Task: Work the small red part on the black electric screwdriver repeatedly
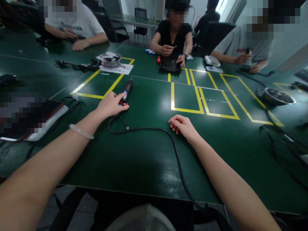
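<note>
My left hand has its thumb and index finger around the rear part of a black electric screwdriver, which has a blue ring and some red near its back end. The tool points away from me, its tip towards the far side. From its back end a black cable curves across the table and drops over the near edge. My right hand is over the table to the right of the cable, fingers curled in, with nothing seen in them.
Yellow tape rectangles mark the green table. A metal bowl stands on paper at the far left. A co-worker opposite handles a black tray. A round dish and loose cables lie right; a tablet-like device lies left.
</note>
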`<state>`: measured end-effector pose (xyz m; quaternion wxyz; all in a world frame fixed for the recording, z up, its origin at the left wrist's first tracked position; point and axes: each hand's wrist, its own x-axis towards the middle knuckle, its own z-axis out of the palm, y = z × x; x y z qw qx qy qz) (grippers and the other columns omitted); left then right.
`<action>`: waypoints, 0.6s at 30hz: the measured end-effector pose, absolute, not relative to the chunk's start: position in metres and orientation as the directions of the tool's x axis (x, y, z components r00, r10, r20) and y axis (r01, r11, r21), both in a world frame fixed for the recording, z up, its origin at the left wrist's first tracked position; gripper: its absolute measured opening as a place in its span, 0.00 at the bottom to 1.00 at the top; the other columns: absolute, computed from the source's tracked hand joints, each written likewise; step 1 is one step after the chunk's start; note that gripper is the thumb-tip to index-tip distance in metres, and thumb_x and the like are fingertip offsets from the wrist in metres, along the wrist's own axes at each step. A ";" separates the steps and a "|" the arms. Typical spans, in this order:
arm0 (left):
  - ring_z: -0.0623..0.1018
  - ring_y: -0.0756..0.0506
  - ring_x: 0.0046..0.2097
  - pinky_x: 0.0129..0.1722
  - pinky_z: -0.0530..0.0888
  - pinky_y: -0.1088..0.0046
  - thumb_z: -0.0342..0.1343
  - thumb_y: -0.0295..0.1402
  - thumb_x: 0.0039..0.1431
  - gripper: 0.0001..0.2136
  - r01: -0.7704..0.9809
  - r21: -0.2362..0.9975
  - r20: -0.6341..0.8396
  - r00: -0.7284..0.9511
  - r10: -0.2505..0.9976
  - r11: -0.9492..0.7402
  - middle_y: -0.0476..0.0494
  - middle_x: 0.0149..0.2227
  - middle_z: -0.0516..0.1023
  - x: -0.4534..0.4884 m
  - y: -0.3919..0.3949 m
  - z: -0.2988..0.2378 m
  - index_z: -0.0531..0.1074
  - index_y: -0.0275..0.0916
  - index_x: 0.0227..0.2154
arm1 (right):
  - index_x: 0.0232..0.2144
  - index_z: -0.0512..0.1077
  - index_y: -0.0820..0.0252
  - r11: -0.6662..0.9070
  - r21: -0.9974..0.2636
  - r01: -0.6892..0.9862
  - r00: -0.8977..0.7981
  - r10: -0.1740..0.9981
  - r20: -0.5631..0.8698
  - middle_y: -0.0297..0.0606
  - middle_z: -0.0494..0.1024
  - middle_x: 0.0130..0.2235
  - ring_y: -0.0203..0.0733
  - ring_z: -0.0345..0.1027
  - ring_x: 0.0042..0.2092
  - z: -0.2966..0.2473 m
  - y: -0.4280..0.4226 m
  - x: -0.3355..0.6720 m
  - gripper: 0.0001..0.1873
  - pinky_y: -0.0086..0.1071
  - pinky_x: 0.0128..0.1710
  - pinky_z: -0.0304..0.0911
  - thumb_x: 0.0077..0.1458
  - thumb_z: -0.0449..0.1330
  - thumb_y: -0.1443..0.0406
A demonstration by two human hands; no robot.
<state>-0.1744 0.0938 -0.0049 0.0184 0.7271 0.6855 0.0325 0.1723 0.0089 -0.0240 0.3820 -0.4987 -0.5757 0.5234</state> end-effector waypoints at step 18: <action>0.61 0.38 0.53 0.52 0.62 0.50 0.48 0.54 0.62 0.35 0.974 -0.021 -0.088 -0.228 0.970 0.227 0.36 0.61 0.52 -0.267 0.143 0.013 0.53 0.43 0.67 | 0.31 0.72 0.62 -0.053 -0.977 0.205 -0.233 0.967 -0.101 0.34 0.72 0.25 0.31 0.63 0.24 -0.025 0.008 0.173 0.10 0.23 0.17 0.56 0.52 0.60 0.59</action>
